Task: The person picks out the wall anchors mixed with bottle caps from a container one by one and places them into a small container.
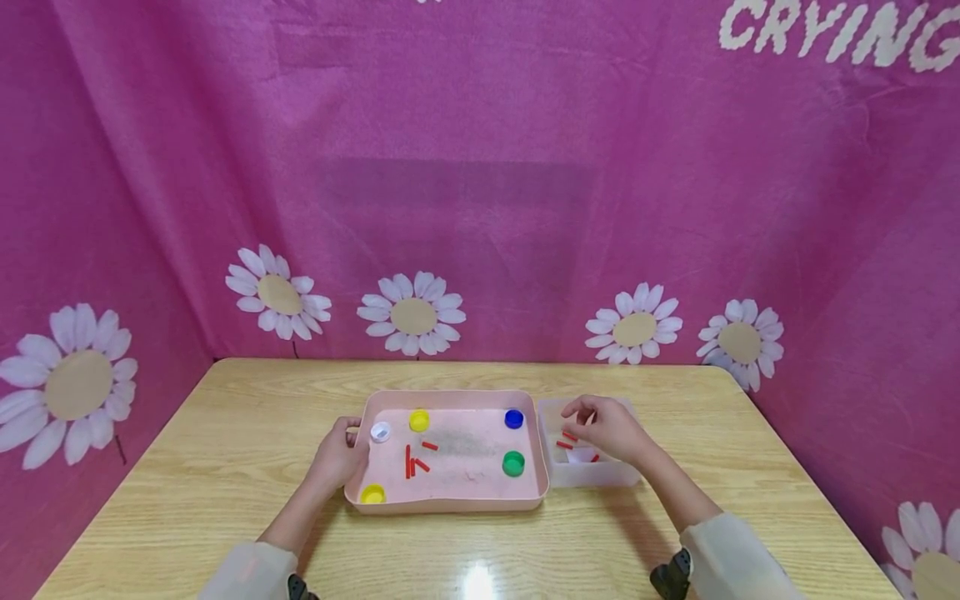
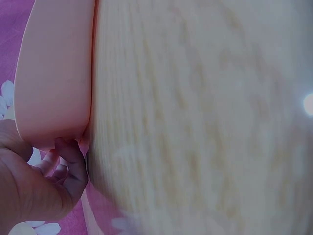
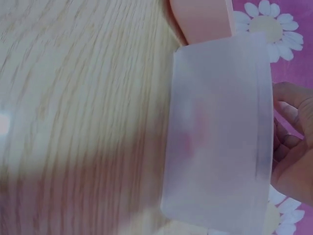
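My left hand (image 1: 341, 454) holds the left end of a shallow pink tray (image 1: 442, 505), its fingers bent against the outer wall in the left wrist view. Inside the tray lie several short red sticks (image 1: 408, 462) and bottle-cap-like round pieces: a white cap (image 1: 380, 432), two yellow caps (image 1: 419, 420), a blue cap (image 1: 513, 418) and a green cap (image 1: 513, 463). Over a translucent box (image 3: 220, 132) hovers my right hand (image 1: 611, 427), thumb and fingers loosely bent with a gap between them. Red sticks (image 1: 564, 445) and a pale piece (image 1: 580, 455) lie in that box.
The box stands against the tray's right end on a wooden table (image 1: 262, 417). A magenta cloth (image 1: 465, 250) printed with daisies hangs behind the table and along both sides.
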Available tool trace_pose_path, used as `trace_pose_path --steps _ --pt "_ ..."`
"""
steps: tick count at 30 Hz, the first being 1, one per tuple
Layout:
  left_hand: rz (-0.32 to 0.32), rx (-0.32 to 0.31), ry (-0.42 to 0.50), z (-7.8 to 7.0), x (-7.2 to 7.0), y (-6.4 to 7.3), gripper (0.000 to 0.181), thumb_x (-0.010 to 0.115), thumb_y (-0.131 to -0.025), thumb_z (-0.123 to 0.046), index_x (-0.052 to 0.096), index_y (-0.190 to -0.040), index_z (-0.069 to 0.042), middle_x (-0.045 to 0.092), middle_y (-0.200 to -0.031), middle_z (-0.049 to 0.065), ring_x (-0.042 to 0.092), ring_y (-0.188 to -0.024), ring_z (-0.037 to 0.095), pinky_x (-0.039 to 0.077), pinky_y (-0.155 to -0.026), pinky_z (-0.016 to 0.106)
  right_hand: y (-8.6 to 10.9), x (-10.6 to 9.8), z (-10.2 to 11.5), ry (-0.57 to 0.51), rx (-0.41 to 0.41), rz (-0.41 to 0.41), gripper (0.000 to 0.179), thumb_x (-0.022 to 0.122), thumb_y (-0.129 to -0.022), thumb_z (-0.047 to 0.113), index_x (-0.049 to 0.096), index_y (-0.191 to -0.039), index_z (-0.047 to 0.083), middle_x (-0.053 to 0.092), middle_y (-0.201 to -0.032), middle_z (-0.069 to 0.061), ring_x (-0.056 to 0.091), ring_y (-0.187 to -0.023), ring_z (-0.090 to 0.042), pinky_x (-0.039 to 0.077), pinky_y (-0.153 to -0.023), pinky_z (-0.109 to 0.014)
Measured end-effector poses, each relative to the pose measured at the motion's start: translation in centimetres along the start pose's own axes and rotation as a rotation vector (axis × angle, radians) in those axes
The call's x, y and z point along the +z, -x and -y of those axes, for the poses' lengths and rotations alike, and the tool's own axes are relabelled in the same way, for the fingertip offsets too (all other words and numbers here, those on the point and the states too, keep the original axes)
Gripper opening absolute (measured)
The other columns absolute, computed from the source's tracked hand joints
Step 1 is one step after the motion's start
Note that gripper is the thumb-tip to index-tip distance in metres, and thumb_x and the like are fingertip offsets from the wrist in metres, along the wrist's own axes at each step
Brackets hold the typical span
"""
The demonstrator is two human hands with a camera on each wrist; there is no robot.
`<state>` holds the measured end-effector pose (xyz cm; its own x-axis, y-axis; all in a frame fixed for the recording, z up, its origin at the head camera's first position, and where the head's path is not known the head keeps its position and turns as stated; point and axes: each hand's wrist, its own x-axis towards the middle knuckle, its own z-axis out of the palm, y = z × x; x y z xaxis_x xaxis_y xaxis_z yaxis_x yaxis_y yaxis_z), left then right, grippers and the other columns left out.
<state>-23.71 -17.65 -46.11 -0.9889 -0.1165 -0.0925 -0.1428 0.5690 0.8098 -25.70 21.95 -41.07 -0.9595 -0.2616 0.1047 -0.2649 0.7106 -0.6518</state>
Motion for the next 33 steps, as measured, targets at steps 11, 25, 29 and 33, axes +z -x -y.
trace_pose_path --steps 11,25,29,33 --pt "0.000 -0.006 0.002 0.2 0.1 0.1 0.041 0.049 -0.088 -0.006 0.041 -0.127 0.003 0.057 -0.095 0.019 0.056 -0.082 0.024 0.049 -0.065 0.028 -0.1 0.5 1.9 -0.053 0.011 0.022 0.018 0.069 -0.082 0.018 0.066 -0.098 0.010 0.056 -0.075 -0.001 0.047 -0.061 -0.012 0.041 -0.049 -0.024" --pt "-0.001 0.009 0.017 0.0 0.0 0.1 0.041 0.049 -0.087 -0.004 0.041 -0.126 0.005 0.057 -0.095 0.021 0.057 -0.081 0.025 0.050 -0.065 0.029 -0.7 1.6 3.8 -0.062 -0.048 0.057 0.020 0.067 -0.083 0.014 0.066 -0.101 0.006 0.057 -0.076 -0.002 0.047 -0.062 -0.013 0.040 -0.050 -0.023" --pt "-0.003 0.006 0.009 0.0 -0.1 0.1 0.041 0.049 -0.087 -0.005 0.041 -0.126 0.005 0.057 -0.096 0.021 0.057 -0.081 0.025 0.050 -0.065 0.029 -0.9 2.0 4.3 -0.078 -0.068 0.082 0.019 0.067 -0.083 0.014 0.066 -0.101 0.006 0.057 -0.076 -0.002 0.047 -0.062 -0.014 0.042 -0.050 -0.023" --pt "0.000 0.003 0.007 -0.1 0.0 0.1 0.041 0.050 -0.087 -0.005 0.041 -0.127 0.005 0.056 -0.096 0.020 0.056 -0.082 0.026 0.049 -0.065 0.029 -1.1 2.5 4.9 -0.077 -0.090 0.097 0.020 0.067 -0.083 0.015 0.066 -0.100 0.003 0.057 -0.077 -0.002 0.048 -0.066 -0.014 0.043 -0.055 -0.023"
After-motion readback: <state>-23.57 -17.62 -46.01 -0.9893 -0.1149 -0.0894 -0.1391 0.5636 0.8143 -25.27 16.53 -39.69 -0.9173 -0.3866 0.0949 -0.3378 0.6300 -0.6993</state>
